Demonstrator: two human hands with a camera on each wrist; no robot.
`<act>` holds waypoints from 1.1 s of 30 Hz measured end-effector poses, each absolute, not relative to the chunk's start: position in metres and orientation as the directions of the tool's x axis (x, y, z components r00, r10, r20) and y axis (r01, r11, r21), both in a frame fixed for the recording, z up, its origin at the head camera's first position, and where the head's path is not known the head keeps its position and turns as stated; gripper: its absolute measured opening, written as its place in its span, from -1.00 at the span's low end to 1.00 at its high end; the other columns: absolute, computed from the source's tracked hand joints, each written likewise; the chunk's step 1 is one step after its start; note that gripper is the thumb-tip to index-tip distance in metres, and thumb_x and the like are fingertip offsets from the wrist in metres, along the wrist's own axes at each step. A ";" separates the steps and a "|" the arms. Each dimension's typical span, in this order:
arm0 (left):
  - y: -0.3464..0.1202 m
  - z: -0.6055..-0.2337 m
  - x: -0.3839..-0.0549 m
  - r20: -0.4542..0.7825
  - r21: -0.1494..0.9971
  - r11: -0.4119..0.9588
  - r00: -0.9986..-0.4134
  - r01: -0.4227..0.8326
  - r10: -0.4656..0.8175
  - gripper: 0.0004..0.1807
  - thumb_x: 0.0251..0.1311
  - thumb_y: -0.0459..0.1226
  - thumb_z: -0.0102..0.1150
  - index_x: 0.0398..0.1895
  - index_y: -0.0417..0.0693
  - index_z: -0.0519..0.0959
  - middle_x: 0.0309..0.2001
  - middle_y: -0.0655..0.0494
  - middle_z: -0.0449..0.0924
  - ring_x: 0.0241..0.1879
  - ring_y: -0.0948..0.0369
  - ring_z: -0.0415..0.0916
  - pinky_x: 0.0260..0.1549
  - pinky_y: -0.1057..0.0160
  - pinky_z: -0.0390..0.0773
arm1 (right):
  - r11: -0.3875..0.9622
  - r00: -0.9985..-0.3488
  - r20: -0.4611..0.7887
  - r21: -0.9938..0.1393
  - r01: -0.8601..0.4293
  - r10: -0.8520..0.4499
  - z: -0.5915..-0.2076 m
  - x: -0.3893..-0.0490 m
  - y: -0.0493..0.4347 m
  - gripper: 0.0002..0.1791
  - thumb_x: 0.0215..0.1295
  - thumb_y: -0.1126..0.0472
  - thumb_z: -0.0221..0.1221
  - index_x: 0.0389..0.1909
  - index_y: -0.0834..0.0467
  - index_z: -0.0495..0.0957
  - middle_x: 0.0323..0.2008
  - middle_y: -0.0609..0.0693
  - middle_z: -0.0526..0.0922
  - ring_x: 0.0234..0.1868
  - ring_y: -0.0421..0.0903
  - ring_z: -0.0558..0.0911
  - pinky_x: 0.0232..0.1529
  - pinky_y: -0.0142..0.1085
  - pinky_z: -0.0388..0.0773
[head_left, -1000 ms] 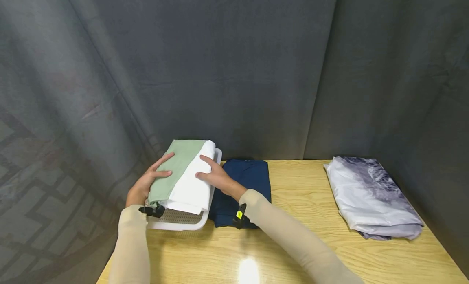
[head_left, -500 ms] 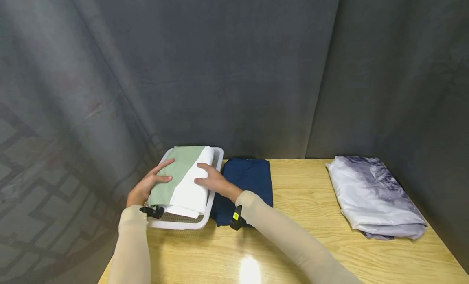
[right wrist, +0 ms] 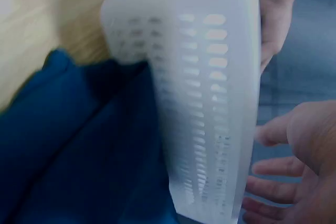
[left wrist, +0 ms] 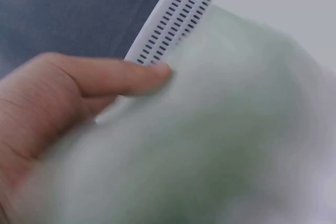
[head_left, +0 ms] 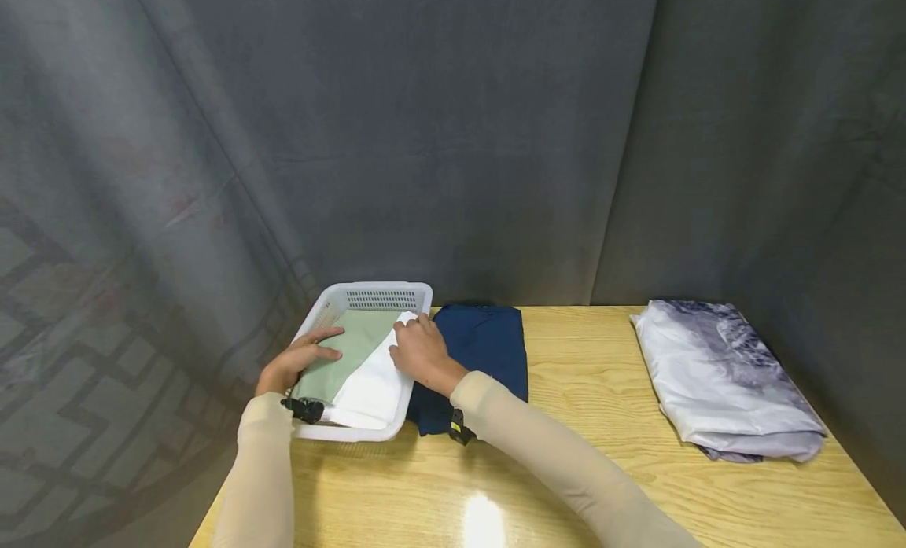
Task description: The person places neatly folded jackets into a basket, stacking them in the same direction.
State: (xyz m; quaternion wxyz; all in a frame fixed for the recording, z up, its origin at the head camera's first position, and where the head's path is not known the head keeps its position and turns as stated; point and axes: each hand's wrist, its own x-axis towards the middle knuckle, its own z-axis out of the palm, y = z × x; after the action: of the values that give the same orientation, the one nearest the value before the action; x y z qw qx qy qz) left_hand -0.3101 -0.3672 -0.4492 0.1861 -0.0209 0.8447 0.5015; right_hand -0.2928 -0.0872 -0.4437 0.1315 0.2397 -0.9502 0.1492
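Note:
In the head view a folded green-and-white cloth [head_left: 368, 359] lies inside a white plastic basket [head_left: 388, 286] with slotted walls. My left hand [head_left: 300, 362] rests along the cloth's green left side, its fingers stretched over it. The left wrist view shows a finger straight across the green cloth [left wrist: 210, 129], close by the slotted wall [left wrist: 176, 17]. At the cloth's white right edge is my right hand [head_left: 425, 353], knuckles up. From the right wrist, the spread fingers of my right hand [right wrist: 294, 177] reach to the basket's rim, with no cloth seen between them.
A folded navy cloth [head_left: 488, 347] lies on the wooden table [head_left: 580, 391], right against the basket. Further right is a folded white-and-purple cloth [head_left: 722, 383]. Grey curtains [head_left: 453, 139] hang behind and on both sides.
The green-and-white cloth has gone down from above the rim into the basket, baring its far wall. My left hand followed it down; my right hand moved onto the cloth's right edge.

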 end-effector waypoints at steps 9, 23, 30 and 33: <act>-0.359 -0.446 -0.311 -0.403 0.776 0.567 -0.909 -0.276 0.109 -0.18 0.47 -0.26 0.13 0.68 -0.31 0.05 0.71 -0.40 -0.27 0.69 -0.36 -0.36 0.61 -0.42 -0.21 | 0.807 -0.800 0.394 -0.201 -0.556 -0.453 -0.448 -0.297 -0.076 -0.85 0.42 0.16 0.32 -0.16 0.14 0.80 -0.20 0.06 0.80 -0.10 0.02 0.65 0.01 -0.13 0.67; -0.346 -0.435 -0.303 -0.327 0.729 0.661 -0.939 -0.179 0.107 -0.28 0.61 -0.19 -0.06 0.65 -0.41 0.08 0.65 -0.48 -0.04 0.64 -0.38 -0.08 0.58 -0.37 0.07 | 0.726 -0.826 0.404 -0.416 -0.548 -0.393 -0.450 -0.297 -0.059 -0.82 0.45 0.29 0.27 -0.04 0.15 0.79 -0.14 0.04 0.82 -0.07 -0.02 0.73 -0.04 -0.16 0.71; -0.309 -0.410 -0.300 -0.148 0.794 0.607 -0.977 -0.027 0.150 -0.42 0.66 -0.27 -0.11 0.58 -0.45 0.21 0.54 -0.47 0.26 0.52 -0.33 0.27 0.51 -0.28 0.31 | 0.683 -0.846 0.402 -0.510 -0.524 -0.349 -0.450 -0.301 -0.041 -0.77 0.48 0.29 0.20 0.03 0.15 0.75 -0.26 0.01 0.80 -0.45 -0.18 0.62 -0.39 -0.31 0.57; -0.289 -0.399 -0.298 -0.090 0.831 0.556 -0.986 0.005 0.142 -0.47 0.65 -0.31 -0.10 0.53 -0.45 0.30 0.45 -0.44 0.42 0.43 -0.27 0.44 0.43 -0.18 0.46 | 0.676 -0.858 0.391 -0.536 -0.507 -0.334 -0.450 -0.302 -0.033 -0.79 0.49 0.26 0.20 0.00 0.13 0.75 -0.28 -0.02 0.80 -0.49 -0.21 0.59 -0.41 -0.32 0.56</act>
State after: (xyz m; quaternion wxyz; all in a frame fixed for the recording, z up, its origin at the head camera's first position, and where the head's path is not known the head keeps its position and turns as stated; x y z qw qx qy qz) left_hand -0.2978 -0.2886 -0.3991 0.0734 0.0418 0.8790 0.4693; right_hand -0.3016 -0.0335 -0.4500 0.1314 0.2318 -0.9058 0.3293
